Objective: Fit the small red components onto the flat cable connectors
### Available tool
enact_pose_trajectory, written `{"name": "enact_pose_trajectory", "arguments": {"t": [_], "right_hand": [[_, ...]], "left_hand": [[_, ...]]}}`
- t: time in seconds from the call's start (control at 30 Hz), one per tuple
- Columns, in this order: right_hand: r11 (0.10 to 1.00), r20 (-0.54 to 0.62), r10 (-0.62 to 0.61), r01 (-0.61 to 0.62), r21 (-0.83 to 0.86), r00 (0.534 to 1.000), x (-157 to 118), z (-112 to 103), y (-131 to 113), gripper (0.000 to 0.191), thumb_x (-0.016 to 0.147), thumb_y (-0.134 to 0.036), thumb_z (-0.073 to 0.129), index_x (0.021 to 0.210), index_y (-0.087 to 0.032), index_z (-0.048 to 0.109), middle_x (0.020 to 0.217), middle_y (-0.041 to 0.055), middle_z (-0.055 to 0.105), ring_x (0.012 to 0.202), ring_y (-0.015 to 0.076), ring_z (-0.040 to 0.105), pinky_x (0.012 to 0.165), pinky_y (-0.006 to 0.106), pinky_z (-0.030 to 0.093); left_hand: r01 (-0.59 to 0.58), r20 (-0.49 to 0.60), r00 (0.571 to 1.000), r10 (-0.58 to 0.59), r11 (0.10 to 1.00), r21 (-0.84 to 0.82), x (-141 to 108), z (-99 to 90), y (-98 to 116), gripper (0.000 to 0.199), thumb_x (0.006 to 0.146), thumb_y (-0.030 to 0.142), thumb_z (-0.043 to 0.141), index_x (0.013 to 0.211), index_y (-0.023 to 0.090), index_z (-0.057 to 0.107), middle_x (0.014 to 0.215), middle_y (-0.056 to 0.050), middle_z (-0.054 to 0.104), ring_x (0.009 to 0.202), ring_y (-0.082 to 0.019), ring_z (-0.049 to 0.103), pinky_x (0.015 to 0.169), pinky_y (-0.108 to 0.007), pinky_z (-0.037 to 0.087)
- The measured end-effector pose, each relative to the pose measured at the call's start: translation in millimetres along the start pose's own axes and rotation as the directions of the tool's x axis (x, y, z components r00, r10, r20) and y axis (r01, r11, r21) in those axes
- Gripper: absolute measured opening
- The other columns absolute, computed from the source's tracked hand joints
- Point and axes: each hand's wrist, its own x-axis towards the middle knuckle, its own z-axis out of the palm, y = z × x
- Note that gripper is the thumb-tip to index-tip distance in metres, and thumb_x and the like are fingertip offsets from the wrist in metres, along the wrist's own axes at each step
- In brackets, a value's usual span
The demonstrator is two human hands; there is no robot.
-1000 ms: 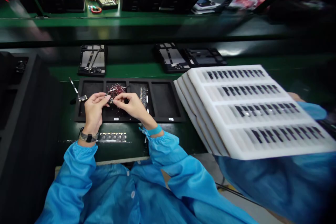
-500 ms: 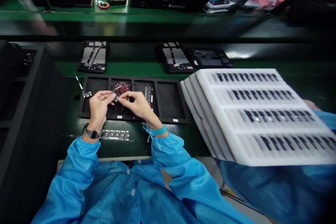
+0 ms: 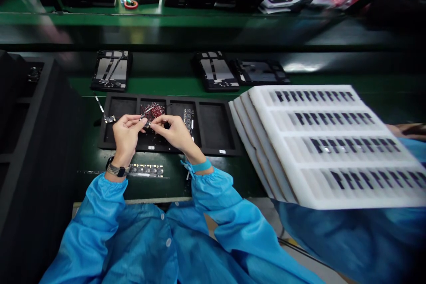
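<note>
My left hand point(image 3: 128, 135) pinches a small circuit board point(image 3: 147, 124) over a black compartment tray point(image 3: 153, 145). From the other side my right hand point(image 3: 176, 132) has thumb and forefinger closed at the board's right edge; whether a tiny part sits between those fingertips cannot be made out. Just behind the fingers, a tangle of small red parts with thin leads point(image 3: 153, 110) lies in one compartment. A strip of small boards point(image 3: 188, 120) rests in the compartment to the right. Left of the tray lies a small board with a long thin tail point(image 3: 109, 119).
Another board strip point(image 3: 146, 170) lies before the tray. White foam trays point(image 3: 289, 151) holding rows of dark parts are stacked at right, beside a co-worker's sleeve point(image 3: 412, 151). Opened flat devices point(image 3: 111, 70) sit on the green belt behind. Black foam trays point(image 3: 40, 142) rise at left.
The flat devices on the belt have shifted a little to the left. My left wrist has turned slightly, showing more of the watch. Both hands stay at the small board.
</note>
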Motion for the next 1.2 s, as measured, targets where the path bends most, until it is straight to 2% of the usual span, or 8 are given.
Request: {"name": "enact_pose_trajectory", "arguments": {"t": [0.3,0.63,0.73,0.87,0.93,1.03,1.13,1.2], "right_hand": [[0.991,0.042,0.023,-0.029,0.129,0.999,0.6,-4.2,-1.2,0.034,0.085,-0.050,0.080,0.087,-0.016,0.076,0.070,0.0019,0.069,0.061,0.0144,0.057,0.060,0.029,0.046],[0.994,0.042,-0.036,0.031,0.109,0.998,3.5,-2.4,1.6,0.025,0.086,-0.040,0.078,0.088,-0.016,0.075,0.075,0.0028,0.072,0.069,0.0156,0.059,0.069,0.031,0.049],[0.994,0.024,-0.049,0.046,0.103,0.999,-1.9,-21.5,-2.1,0.023,0.090,-0.035,0.072,0.102,-0.016,0.074,0.088,0.0038,0.074,0.069,0.0139,0.059,0.068,0.030,0.051],[0.979,0.038,-0.028,0.020,0.205,0.999,-12.6,-75.0,7.3,0.028,0.092,-0.027,0.066,0.119,-0.019,0.066,0.101,0.0050,0.076,0.068,0.0131,0.062,0.067,0.030,0.055],[0.960,-0.002,-0.016,0.016,0.280,1.000,-14.8,-99.6,20.3,0.029,0.092,-0.030,0.068,0.119,-0.020,0.062,0.103,0.0064,0.077,0.074,0.0151,0.068,0.071,0.032,0.058],[0.925,-0.139,0.016,0.038,0.379,0.990,-11.1,-117.2,44.0,0.032,0.092,-0.039,0.073,0.113,-0.022,0.057,0.101,0.0069,0.078,0.077,0.0173,0.073,0.072,0.034,0.061],[0.909,-0.303,0.040,0.091,0.406,0.952,-3.4,-114.7,63.0,0.037,0.089,-0.046,0.076,0.107,-0.024,0.053,0.096,0.0044,0.078,0.074,0.0167,0.073,0.067,0.032,0.061],[0.907,-0.377,0.048,0.118,0.405,0.925,0.8,-110.1,70.4,0.038,0.088,-0.048,0.075,0.105,-0.024,0.051,0.094,0.0034,0.077,0.070,0.0157,0.073,0.062,0.030,0.060]], "left_hand": [[0.094,0.075,0.993,-0.087,0.990,-0.101,4.9,-2.6,-4.0,0.038,0.059,0.026,0.097,0.082,0.014,0.070,0.068,-0.002,0.073,0.055,-0.011,0.064,0.061,-0.025,0.051],[0.056,0.050,0.997,-0.052,0.995,-0.084,2.1,0.9,-0.2,0.033,0.060,0.026,0.094,0.080,0.014,0.070,0.068,-0.002,0.073,0.056,-0.011,0.063,0.060,-0.024,0.051],[-0.059,-0.008,0.998,0.058,0.998,-0.029,-0.3,-2.5,10.3,0.031,0.064,0.027,0.092,0.085,0.014,0.073,0.078,-0.005,0.077,0.062,-0.012,0.066,0.060,-0.023,0.051],[-0.268,-0.101,0.955,0.278,0.959,0.096,-3.5,-6.5,38.7,0.025,0.077,0.028,0.085,0.095,0.015,0.076,0.096,-0.009,0.082,0.082,-0.018,0.076,0.068,-0.025,0.056],[-0.397,-0.062,0.904,0.423,0.885,0.242,0.7,-0.8,56.5,0.021,0.084,0.028,0.081,0.101,0.016,0.077,0.101,-0.009,0.082,0.091,-0.020,0.078,0.079,-0.029,0.060],[-0.590,0.101,0.774,0.625,0.654,0.474,25.8,28.3,77.4,0.018,0.094,0.023,0.070,0.109,0.017,0.077,0.107,-0.008,0.080,0.099,-0.021,0.077,0.092,-0.034,0.061],[-0.686,0.342,0.652,0.677,0.335,0.646,74.3,85.0,78.9,0.027,0.100,0.015,0.057,0.121,0.016,0.074,0.116,-0.011,0.078,0.109,-0.025,0.074,0.100,-0.038,0.056],[-0.689,0.503,0.623,0.598,0.117,0.715,108.8,133.7,66.2,0.037,0.102,0.010,0.048,0.132,0.013,0.069,0.121,-0.016,0.076,0.117,-0.029,0.070,0.104,-0.042,0.052]]}}
